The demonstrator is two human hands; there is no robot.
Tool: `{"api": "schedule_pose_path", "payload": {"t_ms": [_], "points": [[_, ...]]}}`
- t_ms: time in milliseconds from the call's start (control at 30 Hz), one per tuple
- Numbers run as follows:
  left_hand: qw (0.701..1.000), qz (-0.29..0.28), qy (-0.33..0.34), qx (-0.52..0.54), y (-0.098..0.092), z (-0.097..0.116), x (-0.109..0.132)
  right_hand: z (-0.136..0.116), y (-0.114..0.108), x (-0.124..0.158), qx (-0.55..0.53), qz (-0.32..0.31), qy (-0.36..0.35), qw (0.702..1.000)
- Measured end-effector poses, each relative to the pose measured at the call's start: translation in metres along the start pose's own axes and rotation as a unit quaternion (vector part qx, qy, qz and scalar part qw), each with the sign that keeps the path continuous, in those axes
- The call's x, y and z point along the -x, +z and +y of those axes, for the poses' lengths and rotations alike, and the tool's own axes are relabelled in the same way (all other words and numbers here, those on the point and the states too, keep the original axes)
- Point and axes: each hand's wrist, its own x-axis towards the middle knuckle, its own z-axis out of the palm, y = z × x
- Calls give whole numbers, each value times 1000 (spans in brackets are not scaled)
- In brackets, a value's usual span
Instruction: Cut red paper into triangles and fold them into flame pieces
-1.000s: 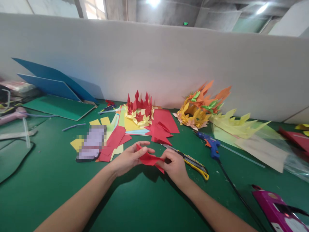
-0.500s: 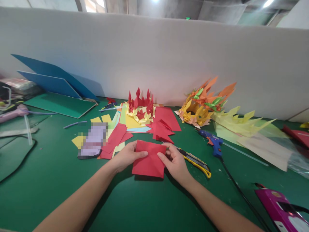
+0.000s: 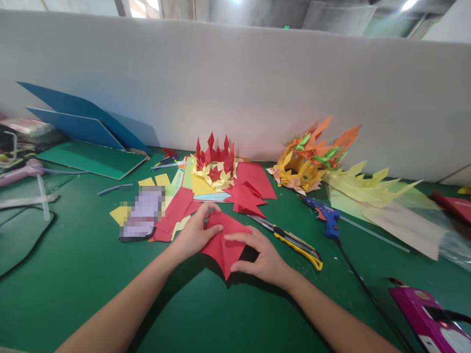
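A creased red paper square is between my hands, turned with one corner pointing down toward me. My left hand pinches its left side, thumb on top. At its right side my right hand curls around the edge, thumb near the lower corner and index finger on the upper face. Beyond it lie folded red paper pieces and loose red sheets. A red and yellow paper crown stands on coloured sheets behind them.
A yellow utility knife and a blue glue gun lie to the right, with orange paper crowns behind. Left are a phone and blue boards. A magenta device sits at the lower right.
The red square has turned so a corner faces me, and it now bends along a crease. My right hand has shifted lower, its fingers wider apart; my left fingers have risen slightly.
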Motion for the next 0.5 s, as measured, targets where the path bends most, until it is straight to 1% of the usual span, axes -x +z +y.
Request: {"api": "schedule_pose_path", "payload": {"t_ms": [67, 100, 167, 233, 367, 433, 500], "points": [[999, -46, 8, -14, -2, 4, 0, 3, 0, 1, 29, -10, -18, 999], [998, -62, -4, -17, -3, 7, 1, 4, 0, 2, 47, -15, -29, 998], [997, -78, -22, -16, -4, 12, 2, 6, 0, 2, 86, -18, -58, 994], [995, -93, -25, -17, -5, 15, 4, 5, -1, 2, 128, 4, -78, 989], [990, -138, -17, -29, -4, 17, 9, 3, -6, 1, 188, 97, -78, 974], [988, -149, -9, -27, -3, 18, 10, 2, -9, 1, 194, 104, -73, 973], [989, -144, 1, -28, -1, 18, 11, 2, -10, 1, 181, 91, -55, 978]]}}
